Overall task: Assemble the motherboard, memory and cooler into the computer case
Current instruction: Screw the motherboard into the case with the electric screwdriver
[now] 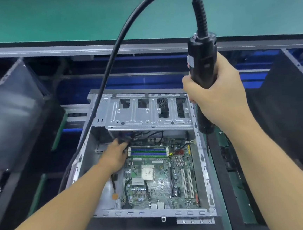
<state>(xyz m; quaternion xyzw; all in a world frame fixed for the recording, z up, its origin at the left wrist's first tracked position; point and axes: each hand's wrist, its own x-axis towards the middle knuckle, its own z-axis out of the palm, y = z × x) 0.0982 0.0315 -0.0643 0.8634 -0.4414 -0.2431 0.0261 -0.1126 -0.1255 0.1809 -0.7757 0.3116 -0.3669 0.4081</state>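
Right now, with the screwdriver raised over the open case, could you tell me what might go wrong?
1. The electric screwdriver, gripped by the right hand, hangs at the right wall of the computer case; a slip could drive it into the motherboard.
2. Its cable runs along the case's left wall and might snag.
3. The left hand reaches among loose wires beside the memory slots and could dislodge one.

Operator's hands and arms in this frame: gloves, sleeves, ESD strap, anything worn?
Nothing worn that shows. The left hand and right hand have no gloves. The left forearm and right forearm are uncovered to the frame edge: no sleeves, watch or wrist strap in view, and no rings on the fingers that show.
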